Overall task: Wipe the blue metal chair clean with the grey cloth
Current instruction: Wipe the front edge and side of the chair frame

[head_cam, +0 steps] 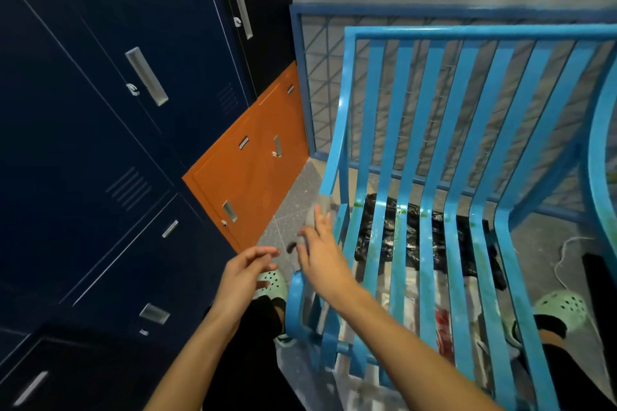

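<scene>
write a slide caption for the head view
Right hand holds the grey cloth beside the blue metal chair, left hand open nearby.

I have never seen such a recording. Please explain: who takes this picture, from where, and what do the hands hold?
No machine here: a person wears a camera on the head, looking down at their own hands. The left hand is relaxed and holds nothing. The right hand reaches to the left edge of the blue metal chair; the blurred grey thing at its fingertips is probably the grey cloth, but the grip is unclear. Dark blue lockers stand at the left; a black bag lies under the chair.
</scene>
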Tool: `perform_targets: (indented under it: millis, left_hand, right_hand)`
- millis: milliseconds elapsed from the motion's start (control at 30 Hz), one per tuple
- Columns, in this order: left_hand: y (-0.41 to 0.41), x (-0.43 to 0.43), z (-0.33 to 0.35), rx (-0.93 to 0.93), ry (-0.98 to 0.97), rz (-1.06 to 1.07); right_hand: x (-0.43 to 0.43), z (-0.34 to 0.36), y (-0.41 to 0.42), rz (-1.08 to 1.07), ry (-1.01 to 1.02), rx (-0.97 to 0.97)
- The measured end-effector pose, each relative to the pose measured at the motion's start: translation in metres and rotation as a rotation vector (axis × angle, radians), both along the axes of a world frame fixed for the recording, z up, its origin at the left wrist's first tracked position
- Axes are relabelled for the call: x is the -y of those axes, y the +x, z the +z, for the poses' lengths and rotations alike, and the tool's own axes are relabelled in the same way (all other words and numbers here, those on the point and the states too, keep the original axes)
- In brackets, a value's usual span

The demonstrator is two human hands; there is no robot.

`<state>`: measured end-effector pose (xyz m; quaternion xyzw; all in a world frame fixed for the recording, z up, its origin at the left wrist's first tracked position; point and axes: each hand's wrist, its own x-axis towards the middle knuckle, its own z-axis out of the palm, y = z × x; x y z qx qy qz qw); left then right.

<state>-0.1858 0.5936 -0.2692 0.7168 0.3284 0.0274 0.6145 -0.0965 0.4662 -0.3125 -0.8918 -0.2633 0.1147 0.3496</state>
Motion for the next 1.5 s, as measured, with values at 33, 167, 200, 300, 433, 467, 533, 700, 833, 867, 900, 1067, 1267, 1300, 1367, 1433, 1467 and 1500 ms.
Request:
perform_targets:
  millis: [33,167,200,300,433,467,533,700,833,867,900,1067,1267,1300,1367,1433,1467,1500]
  left_hand:
    - [0.001,-0.001,-0.001,0.003,0.007,-0.004]
    - [0.000,0.000,-0.005,0.016,-0.008,-0.005]
    - [0.000,0.001,-0.006,0.007,-0.009,-0.008]
    - [0.001,0.008,-0.007,0.021,-0.036,-0.011]
    - [-0.001,0.012,-0.003,0.054,-0.046,0.003]
    - [-0.002,0.011,-0.002,0.046,-0.031,0.002]
    - [-0.004,0.009,-0.001,0.023,-0.008,0.004]
    - [-0.005,0.001,0.002,0.027,-0.015,0.027]
    - [0.009,-0.001,0.006,0.040,-0.039,0.032]
    - [0.013,-0.001,0.007,0.048,-0.038,0.026]
    - [0.018,-0.001,0.009,0.055,-0.037,0.016]
    - [0.032,0.008,0.009,0.085,-0.036,-0.020]
    - [0.029,0.020,0.001,0.092,-0.067,-0.005]
    - [0.029,0.018,0.000,0.095,-0.063,0.002]
    - [0.031,0.012,0.000,0.102,-0.053,0.023]
    - [0.032,0.008,-0.001,0.097,-0.040,0.038]
    - [0.034,0.006,-0.003,0.097,-0.038,0.038]
    - [0.036,0.004,-0.004,0.092,-0.036,0.032]
  right_hand:
    - [-0.001,-0.002,-0.014,-0.001,-0.003,-0.004]
    - [0.008,-0.011,-0.079,0.126,-0.047,0.013]
    - [0.012,-0.012,-0.088,0.155,-0.062,0.008]
    - [0.015,-0.009,-0.080,0.178,-0.079,0.005]
    - [0.001,0.005,-0.031,0.110,-0.118,-0.017]
    - [-0.002,0.008,-0.016,0.087,-0.133,-0.008]
    - [-0.007,0.012,0.009,0.041,-0.133,0.009]
    - [-0.010,0.009,-0.003,0.012,-0.146,0.014]
    - [0.004,0.010,-0.067,0.143,-0.169,-0.004]
    - [0.007,0.008,-0.079,0.172,-0.164,-0.004]
    - [0.010,0.006,-0.085,0.187,-0.155,-0.001]
    - [0.015,-0.010,-0.047,0.188,-0.052,0.049]
    - [0.012,-0.001,0.036,0.030,0.023,0.078]
    - [0.011,-0.001,0.036,0.035,0.009,0.115]
    - [0.014,-0.006,0.018,0.070,0.036,0.181]
    - [0.022,-0.018,-0.015,0.132,0.096,0.249]
    - [0.027,-0.025,-0.032,0.186,0.122,0.286]
    - [0.031,-0.034,-0.047,0.260,0.122,0.318]
